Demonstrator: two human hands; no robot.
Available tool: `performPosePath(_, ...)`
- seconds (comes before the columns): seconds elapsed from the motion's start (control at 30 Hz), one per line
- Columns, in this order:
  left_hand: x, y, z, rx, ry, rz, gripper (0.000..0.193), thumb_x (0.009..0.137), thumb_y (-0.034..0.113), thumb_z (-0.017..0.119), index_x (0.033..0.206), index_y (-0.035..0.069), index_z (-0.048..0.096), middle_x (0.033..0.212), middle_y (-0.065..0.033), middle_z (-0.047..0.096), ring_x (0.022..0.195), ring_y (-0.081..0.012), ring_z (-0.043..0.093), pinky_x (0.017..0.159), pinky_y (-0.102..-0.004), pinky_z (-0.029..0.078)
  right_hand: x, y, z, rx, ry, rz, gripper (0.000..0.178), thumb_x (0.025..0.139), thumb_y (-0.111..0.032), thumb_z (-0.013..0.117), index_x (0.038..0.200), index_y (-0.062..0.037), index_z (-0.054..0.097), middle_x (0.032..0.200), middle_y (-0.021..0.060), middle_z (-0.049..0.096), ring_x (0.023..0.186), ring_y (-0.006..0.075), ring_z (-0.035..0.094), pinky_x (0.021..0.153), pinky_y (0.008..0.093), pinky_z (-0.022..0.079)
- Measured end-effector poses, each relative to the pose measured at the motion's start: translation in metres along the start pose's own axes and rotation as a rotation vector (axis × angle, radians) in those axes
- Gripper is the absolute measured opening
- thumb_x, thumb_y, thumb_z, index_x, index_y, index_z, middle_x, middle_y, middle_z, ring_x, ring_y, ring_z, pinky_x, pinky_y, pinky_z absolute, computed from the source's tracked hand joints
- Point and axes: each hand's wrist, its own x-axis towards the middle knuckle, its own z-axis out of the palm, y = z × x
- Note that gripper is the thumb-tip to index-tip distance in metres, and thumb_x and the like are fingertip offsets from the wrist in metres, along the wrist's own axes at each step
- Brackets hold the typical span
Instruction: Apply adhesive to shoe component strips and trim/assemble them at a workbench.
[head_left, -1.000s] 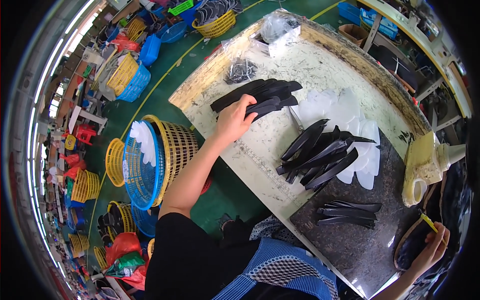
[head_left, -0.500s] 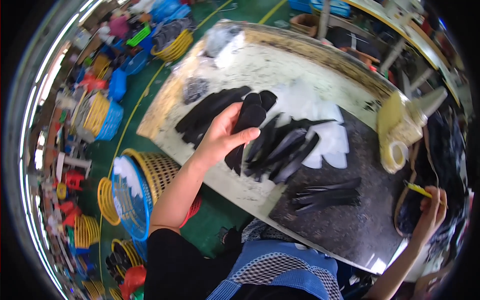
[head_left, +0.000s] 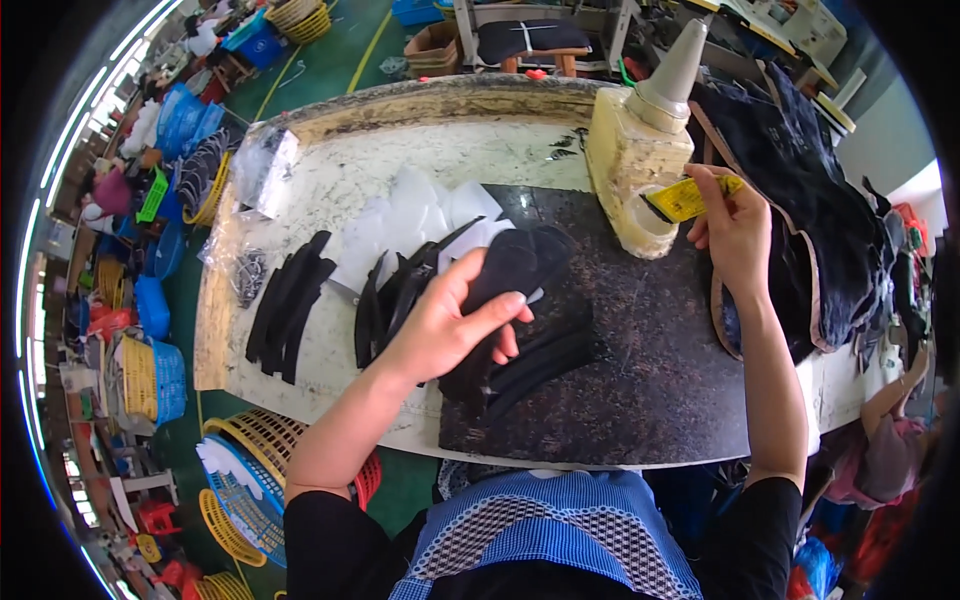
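My left hand [head_left: 445, 325] grips a small bundle of flat black fabric pieces [head_left: 525, 262], thumb on top, above the table's middle. In my right hand [head_left: 738, 225] is a yellow-handled brush [head_left: 688, 200]. Its dark tip is at the round side mouth of a cream, glue-crusted bottle [head_left: 632, 140] with a grey cone top. Under and beside my left hand lie more black strips [head_left: 545, 360] on a dark speckled board [head_left: 640, 375]. White translucent pieces [head_left: 395, 230] partly lie under black strips farther left, and another row of black strips [head_left: 288, 310] lies beyond them.
Black garment-like material with tan edging [head_left: 800, 200] is heaped to the right of the bottle. Below the table's left edge stand yellow and blue baskets [head_left: 262, 440]. A cushioned stool [head_left: 530, 42] is behind the table. Another person [head_left: 890, 450] is at the far right.
My view has turned rightward. My right hand has brought the brush from beside the black material to the bottle's mouth. My left hand, still holding the black pieces, is now over the dark board.
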Motion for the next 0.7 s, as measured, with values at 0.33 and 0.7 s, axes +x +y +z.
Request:
performPosePath(0.33,-0.019,-0.008,0.03,0.017,0.023,0.009,0.034,0.099,0.009,0.059,0.13,0.0,0.048,0.093,-0.0141,0.069,0.07,-0.0191,0.068,0.07,-0.0322,0.057,-0.074,-0.004,-0.112,-0.045,0.104,-0.113,0.034,0.102,-0.026,0.063,0.123,-0.0003,0.067,0.092,0.004,0.069,0.063,0.0052,0.056,0.054,0.0182,0.042)
performPosePath(0.7,-0.038,-0.055,0.103,-0.122,-0.264,-0.161,0.04,0.096,0.01,0.067,0.129,-0.001,0.046,0.078,-0.0013,0.052,0.048,-0.0069,0.048,0.041,-0.0228,0.044,-0.4,0.096,-0.253,-0.338,0.433,0.742,0.022,0.095,-0.022,0.066,0.097,-0.0007,0.07,0.077,0.0042,0.068,0.067,0.0114,0.063,0.06,0.025,0.05)
